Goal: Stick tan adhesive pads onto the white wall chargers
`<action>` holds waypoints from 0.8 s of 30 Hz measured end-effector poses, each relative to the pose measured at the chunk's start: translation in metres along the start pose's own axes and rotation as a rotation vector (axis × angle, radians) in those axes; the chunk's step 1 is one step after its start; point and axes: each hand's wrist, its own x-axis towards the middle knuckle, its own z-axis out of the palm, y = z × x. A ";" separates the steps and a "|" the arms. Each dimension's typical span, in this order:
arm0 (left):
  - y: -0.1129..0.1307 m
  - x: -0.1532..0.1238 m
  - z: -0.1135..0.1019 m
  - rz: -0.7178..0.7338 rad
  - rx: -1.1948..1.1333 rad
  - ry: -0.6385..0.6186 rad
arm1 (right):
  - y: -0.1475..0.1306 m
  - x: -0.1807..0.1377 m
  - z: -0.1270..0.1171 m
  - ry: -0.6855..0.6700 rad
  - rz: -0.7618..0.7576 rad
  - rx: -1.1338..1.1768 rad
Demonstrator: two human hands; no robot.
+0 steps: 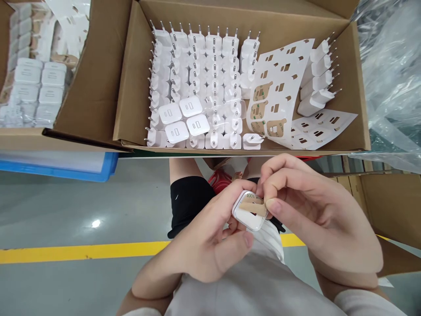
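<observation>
Two hands (213, 241) (315, 215) on adapter (253, 220), right pinching liner edge (259, 208); open floor (82, 206) leftward.

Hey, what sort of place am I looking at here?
Probably a factory or packing workshop: rows of white plastic two-pin plugs stand in an open brown cardboard box, and a straight yellow line crosses the glossy grey floor.

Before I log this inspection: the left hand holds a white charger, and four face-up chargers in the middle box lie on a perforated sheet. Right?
Not quite: the head view shows those four chargers atop pronged chargers, not a perforated sheet. The left hand does hold a white charger.
</observation>
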 end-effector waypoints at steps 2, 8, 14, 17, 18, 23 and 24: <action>-0.001 0.001 0.001 0.015 -0.017 0.012 | 0.002 0.000 0.001 0.028 0.008 0.029; -0.003 0.002 0.001 0.010 -0.061 0.042 | 0.007 0.002 0.005 0.075 0.026 0.130; -0.004 0.000 0.004 0.028 -0.023 0.109 | 0.009 0.005 0.008 0.094 0.025 0.200; -0.004 -0.001 0.008 0.030 -0.036 0.171 | 0.007 0.007 0.009 0.120 0.052 0.211; -0.004 -0.001 0.009 0.031 -0.033 0.176 | 0.007 0.007 0.010 0.125 0.055 0.215; -0.002 0.001 0.012 0.040 -0.028 0.183 | 0.007 0.007 0.013 0.142 0.042 0.290; -0.002 0.001 0.012 0.045 -0.025 0.181 | 0.008 0.006 0.013 0.144 0.045 0.310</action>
